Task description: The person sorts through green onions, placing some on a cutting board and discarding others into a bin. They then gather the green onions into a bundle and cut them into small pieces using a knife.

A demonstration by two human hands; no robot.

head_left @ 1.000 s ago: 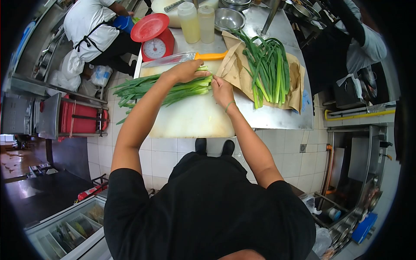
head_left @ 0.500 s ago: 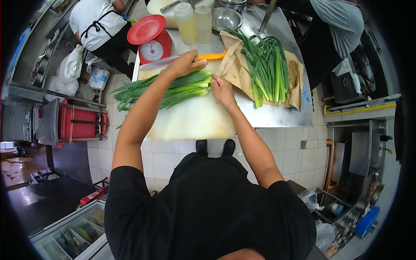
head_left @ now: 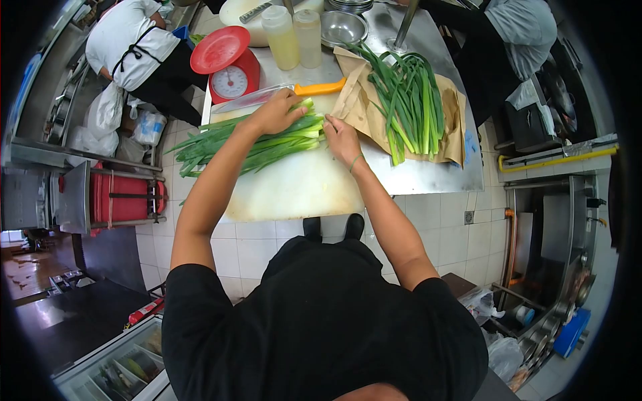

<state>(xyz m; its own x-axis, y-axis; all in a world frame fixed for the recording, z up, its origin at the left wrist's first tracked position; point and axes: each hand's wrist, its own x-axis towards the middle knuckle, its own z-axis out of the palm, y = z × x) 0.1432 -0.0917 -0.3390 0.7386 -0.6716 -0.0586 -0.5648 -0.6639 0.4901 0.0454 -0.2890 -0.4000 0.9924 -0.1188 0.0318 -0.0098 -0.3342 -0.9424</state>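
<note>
Green-onion bundle (head_left: 284,142) lay crosswise on white cutting board (head_left: 294,190), leaves past board's left edge. Left hand (head_left: 275,115): partly open, curved over bundle, thumb on stalks near pale ends. Right hand (head_left: 342,140): closed, fingertips together at pale ends; could not tell whether stalk was pinched. Orange-handled knife (head_left: 321,87) lay just beyond bundle. Second bunch (head_left: 428,110) rested on brown paper (head_left: 455,120), to right.

You've got a red scale (head_left: 229,81) ahead, two bottles (head_left: 281,41) just beside it, metal bowl (head_left: 344,29) to their right. Person in white top (head_left: 130,37) is at your far left, near plastic bags (head_left: 105,110); red bin (head_left: 127,189) sits closer to you. Your right: person in grey top (head_left: 523,32), yellow pipe (head_left: 558,159).
</note>
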